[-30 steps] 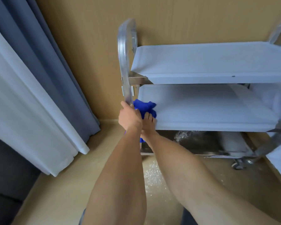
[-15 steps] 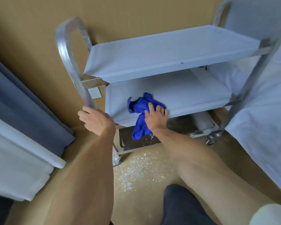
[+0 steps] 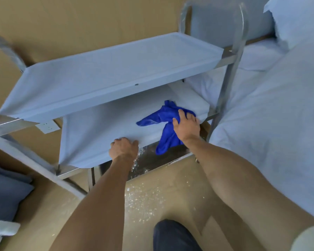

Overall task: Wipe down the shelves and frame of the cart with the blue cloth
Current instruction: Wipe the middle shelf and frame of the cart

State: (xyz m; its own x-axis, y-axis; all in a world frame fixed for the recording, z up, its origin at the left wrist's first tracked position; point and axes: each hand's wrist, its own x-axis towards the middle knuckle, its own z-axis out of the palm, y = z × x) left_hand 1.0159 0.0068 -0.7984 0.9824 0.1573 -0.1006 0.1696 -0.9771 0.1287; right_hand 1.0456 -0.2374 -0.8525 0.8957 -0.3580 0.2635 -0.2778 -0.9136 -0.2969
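Note:
A metal cart stands against the tan wall, with a pale top shelf (image 3: 107,73), a pale middle shelf (image 3: 98,131) and a shiny bottom shelf (image 3: 152,160). The blue cloth (image 3: 163,116) lies on the right part of the middle shelf, and one end hangs over the front edge. My right hand (image 3: 186,126) presses on the cloth at the shelf's right front corner with spread fingers. My left hand (image 3: 123,147) grips the front edge of the middle shelf, fingers curled over it.
A bed with pale sheets (image 3: 279,115) lies close on the right of the cart. The cart's right upright (image 3: 225,87) stands between shelf and bed. A grey curtain (image 3: 5,192) hangs at the lower left. Glittery specks cover the floor (image 3: 145,201) in front. My knee (image 3: 172,236) is below.
My right hand has slid the cloth rightward along the middle shelf to its right end. My left hand left the cart's left handle and now holds the middle shelf's front edge.

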